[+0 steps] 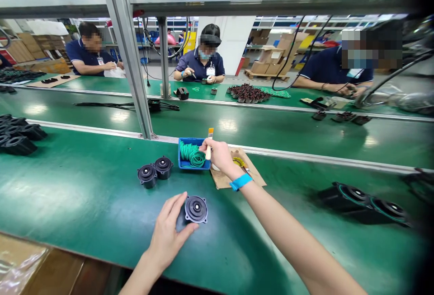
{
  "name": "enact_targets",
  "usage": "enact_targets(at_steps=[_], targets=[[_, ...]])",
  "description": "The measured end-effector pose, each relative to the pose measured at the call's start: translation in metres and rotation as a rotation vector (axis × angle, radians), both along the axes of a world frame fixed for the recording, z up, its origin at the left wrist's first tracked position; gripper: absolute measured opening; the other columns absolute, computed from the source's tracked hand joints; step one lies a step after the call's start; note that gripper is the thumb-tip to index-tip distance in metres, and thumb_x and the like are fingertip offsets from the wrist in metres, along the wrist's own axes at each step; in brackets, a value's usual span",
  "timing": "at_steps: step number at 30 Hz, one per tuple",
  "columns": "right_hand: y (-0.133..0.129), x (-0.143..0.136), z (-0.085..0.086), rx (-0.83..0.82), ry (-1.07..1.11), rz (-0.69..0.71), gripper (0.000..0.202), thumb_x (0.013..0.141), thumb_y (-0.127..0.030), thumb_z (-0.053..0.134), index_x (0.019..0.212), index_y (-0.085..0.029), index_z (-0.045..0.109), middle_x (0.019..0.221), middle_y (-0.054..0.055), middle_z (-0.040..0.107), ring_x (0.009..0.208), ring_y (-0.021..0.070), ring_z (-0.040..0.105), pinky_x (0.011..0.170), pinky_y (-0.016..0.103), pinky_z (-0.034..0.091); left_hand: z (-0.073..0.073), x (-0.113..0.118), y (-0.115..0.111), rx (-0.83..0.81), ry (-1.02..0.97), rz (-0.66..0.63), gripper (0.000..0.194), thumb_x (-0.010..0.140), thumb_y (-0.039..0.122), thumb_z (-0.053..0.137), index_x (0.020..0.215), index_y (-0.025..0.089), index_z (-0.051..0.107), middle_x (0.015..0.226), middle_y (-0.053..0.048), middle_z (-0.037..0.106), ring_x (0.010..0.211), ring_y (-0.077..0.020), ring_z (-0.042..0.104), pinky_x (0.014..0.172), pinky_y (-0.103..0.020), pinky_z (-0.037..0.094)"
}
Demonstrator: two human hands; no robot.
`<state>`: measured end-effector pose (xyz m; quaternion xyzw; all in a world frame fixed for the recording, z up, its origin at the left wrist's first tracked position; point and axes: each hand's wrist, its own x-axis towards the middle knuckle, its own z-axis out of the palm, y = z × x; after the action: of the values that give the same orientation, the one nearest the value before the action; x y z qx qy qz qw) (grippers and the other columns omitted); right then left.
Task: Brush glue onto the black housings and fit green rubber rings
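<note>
My left hand (169, 227) curves around the left side of a round black housing (196, 209), thumb at its lower edge and fingertips at its upper edge. The housing stands on the green bench with its ringed face up. My right hand (219, 154), with a teal band on the wrist, grips a small brush (208, 150) with a pale handle and an orange end pointing up. Its fingertips are at the right side of a blue bin (194, 167) full of green rubber rings (192, 153); whether they touch a ring is unclear.
Two more black housings (155, 171) stand left of the bin. A cardboard sheet (252, 180) with a yellow ring-shaped item lies beneath my right wrist. Larger black housings sit at far left (20, 137) and right (366, 204). A metal post (127, 55) rises behind; co-workers sit opposite.
</note>
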<state>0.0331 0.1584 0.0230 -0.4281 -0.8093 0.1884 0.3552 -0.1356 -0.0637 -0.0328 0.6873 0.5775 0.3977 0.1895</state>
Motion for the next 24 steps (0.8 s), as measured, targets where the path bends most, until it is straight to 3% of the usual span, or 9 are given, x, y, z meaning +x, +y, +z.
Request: enact_targets(at_steps=[3, 6, 8, 11, 16, 21, 24], targets=[[-0.021, 0.002, 0.012, -0.048, 0.104, 0.009, 0.018, 0.084, -0.025, 0.059, 0.07, -0.021, 0.049, 0.075, 0.004, 0.072, 0.073, 0.0206, 0.07, 0.064, 0.028, 0.05, -0.001, -0.001, -0.001, 0.021, 0.006, 0.006, 0.061, 0.086, 0.037, 0.068, 0.141, 0.024, 0.045, 0.134, -0.013, 0.059, 0.125, -0.0292, 0.058, 0.103, -0.047, 0.051], [-0.06, 0.007, 0.016, -0.182, 0.144, 0.179, 0.025, 0.083, -0.033, 0.064, 0.069, -0.021, 0.047, 0.069, 0.002, 0.071, 0.066, 0.019, 0.07, 0.058, 0.027, 0.051, -0.001, -0.003, -0.003, 0.055, 0.004, 0.003, 0.068, 0.084, 0.04, 0.071, 0.142, 0.023, 0.039, 0.135, -0.015, 0.058, 0.126, -0.0303, 0.057, 0.102, -0.049, 0.051], [-0.088, 0.009, 0.012, -0.325, 0.144, 0.314, 0.025, 0.083, -0.034, 0.066, 0.069, -0.021, 0.048, 0.07, 0.002, 0.072, 0.066, 0.0196, 0.071, 0.058, 0.027, 0.052, -0.001, -0.004, -0.002, 0.094, -0.002, -0.025, 0.072, 0.082, 0.041, 0.073, 0.141, 0.023, 0.038, 0.137, -0.016, 0.057, 0.127, -0.0306, 0.056, 0.102, -0.048, 0.052], [-0.114, 0.011, 0.001, -0.383, 0.115, 0.324, 0.023, 0.085, -0.03, 0.063, 0.07, -0.022, 0.047, 0.073, 0.004, 0.073, 0.067, 0.0204, 0.071, 0.06, 0.029, 0.052, -0.001, -0.004, 0.001, 0.148, 0.005, -0.086, 0.067, 0.08, 0.042, 0.075, 0.136, 0.023, 0.043, 0.136, -0.016, 0.058, 0.127, -0.0302, 0.057, 0.103, -0.048, 0.052], [-0.122, 0.018, -0.005, -0.296, 0.176, 0.308, 0.027, 0.089, -0.032, 0.062, 0.075, -0.023, 0.041, 0.089, 0.006, 0.074, 0.086, 0.0209, 0.071, 0.071, 0.031, 0.053, -0.001, -0.003, 0.008, 0.216, 0.108, -0.102, 0.056, 0.081, 0.043, 0.073, 0.128, 0.021, 0.051, 0.131, -0.017, 0.062, 0.124, -0.0309, 0.059, 0.1, -0.048, 0.054], [-0.13, 0.033, -0.012, -0.017, 0.041, 0.436, 0.038, 0.087, -0.05, 0.066, 0.077, -0.023, 0.042, 0.094, 0.008, 0.073, 0.082, 0.0206, 0.065, 0.07, 0.032, 0.049, -0.005, -0.007, 0.012, 0.321, 0.176, -0.097, 0.042, 0.086, 0.04, 0.068, 0.119, 0.017, 0.057, 0.122, -0.017, 0.068, 0.116, -0.0296, 0.065, 0.094, -0.046, 0.059], [-0.136, 0.039, -0.023, 0.112, 0.096, 0.431, 0.036, 0.088, -0.048, 0.066, 0.078, -0.023, 0.042, 0.095, 0.007, 0.073, 0.082, 0.0195, 0.064, 0.07, 0.032, 0.05, -0.007, -0.006, 0.012, 0.374, 0.165, -0.098, 0.033, 0.089, 0.04, 0.064, 0.109, 0.015, 0.06, 0.12, -0.018, 0.069, 0.114, -0.028, 0.067, 0.093, -0.041, 0.06]])
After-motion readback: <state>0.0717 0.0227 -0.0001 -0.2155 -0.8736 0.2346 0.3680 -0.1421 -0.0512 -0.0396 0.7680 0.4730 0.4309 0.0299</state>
